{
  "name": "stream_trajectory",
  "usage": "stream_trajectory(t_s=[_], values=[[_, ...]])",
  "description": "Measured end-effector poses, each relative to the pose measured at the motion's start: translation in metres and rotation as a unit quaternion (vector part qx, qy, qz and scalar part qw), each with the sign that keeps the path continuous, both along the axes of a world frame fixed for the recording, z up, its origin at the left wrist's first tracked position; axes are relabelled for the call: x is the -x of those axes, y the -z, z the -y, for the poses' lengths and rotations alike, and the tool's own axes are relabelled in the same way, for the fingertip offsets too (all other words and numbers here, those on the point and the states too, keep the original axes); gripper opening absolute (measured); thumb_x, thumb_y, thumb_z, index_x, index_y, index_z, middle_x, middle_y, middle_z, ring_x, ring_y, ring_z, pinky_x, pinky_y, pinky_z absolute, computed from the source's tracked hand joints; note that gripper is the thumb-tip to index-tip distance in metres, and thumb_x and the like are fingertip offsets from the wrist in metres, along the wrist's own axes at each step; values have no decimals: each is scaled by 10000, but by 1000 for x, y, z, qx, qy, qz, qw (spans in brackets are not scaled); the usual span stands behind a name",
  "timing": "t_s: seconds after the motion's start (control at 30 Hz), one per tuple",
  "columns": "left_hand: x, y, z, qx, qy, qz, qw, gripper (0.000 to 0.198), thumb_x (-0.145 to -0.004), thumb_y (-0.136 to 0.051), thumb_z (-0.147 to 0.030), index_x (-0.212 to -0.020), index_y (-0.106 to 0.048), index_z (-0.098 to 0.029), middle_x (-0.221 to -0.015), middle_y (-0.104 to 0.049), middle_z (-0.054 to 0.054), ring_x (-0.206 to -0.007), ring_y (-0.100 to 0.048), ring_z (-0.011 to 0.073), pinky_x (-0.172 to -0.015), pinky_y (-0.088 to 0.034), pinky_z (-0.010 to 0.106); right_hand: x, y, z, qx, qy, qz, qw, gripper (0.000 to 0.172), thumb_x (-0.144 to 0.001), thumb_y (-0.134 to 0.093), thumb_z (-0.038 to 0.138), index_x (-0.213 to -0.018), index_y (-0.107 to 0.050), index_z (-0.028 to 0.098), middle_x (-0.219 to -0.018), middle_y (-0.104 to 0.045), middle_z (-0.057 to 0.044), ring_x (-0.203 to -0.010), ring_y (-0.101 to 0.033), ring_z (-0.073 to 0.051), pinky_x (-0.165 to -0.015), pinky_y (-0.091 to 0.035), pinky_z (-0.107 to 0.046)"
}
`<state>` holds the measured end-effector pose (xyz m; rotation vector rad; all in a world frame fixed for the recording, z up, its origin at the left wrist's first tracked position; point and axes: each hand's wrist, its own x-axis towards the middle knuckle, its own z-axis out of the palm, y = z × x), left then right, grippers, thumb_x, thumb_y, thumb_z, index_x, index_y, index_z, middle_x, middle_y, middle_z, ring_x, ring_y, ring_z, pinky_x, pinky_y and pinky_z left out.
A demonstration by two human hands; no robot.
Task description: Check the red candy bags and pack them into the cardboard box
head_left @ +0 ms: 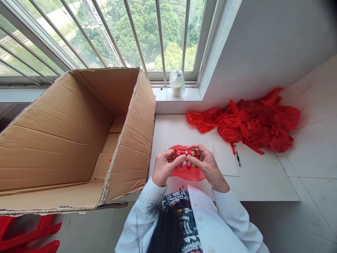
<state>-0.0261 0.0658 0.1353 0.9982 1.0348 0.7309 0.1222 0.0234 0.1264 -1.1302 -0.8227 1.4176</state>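
Note:
A small red packet (185, 157), printed with flowers and pale lettering, is held level between my two hands. My left hand (166, 165) pinches its left end, thumb on top and fingers behind. At the other end my right hand (207, 163) grips it the same way, with the thumb lying on the printed face. Just beneath the packet, a thin red plastic bag (191, 174) spreads on the white table (263, 182). My hands cover part of the bag, and its contents, if any, cannot be made out.
A big cardboard box (126, 154) with its top open stands at the left. Crumpled red bags (252, 123) lie along the wall at the right. A notebook (225, 160) and a pen (237, 155) are beside my right hand. A white plastic bag (177, 83) sits on the windowsill.

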Motion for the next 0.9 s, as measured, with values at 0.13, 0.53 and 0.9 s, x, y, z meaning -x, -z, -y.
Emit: stream_trajectory(t_s=[0.13, 0.53, 0.9], values=[[1, 0, 0, -13, 11, -18, 1000, 291, -675, -739, -377, -714, -648, -103, -653, -629, 14, -583, -527, 90, -542, -430, 186, -1, -2, 0, -11, 5, 8, 1000, 288, -744, -688, 328, -973, -558, 211, -801, -644, 7, -664, -588, -100, -603, -490, -205], [-2, -24, 9, 35, -13, 54, 998, 297, -686, -726, -378, -662, -609, -106, -597, -588, 0, -517, -493, 72, -477, -421, 179, -1, -27, 6, 12, -3, -56, 998, 346, -742, -691, 301, -1029, -519, 216, -854, -669, -20, -673, -628, -124, -623, -538, -246], [-2, -39, 11, 23, -10, 70, 997, 248, -676, -738, -339, -634, -616, -128, -605, -613, -2, -533, -529, 96, -509, -440, 204, -1, -42, 9, 11, -2, -59, 998, 398, -733, -688, 300, -1084, -504, 259, -789, -651, 4, -630, -619, -136, -577, -546, -269]])
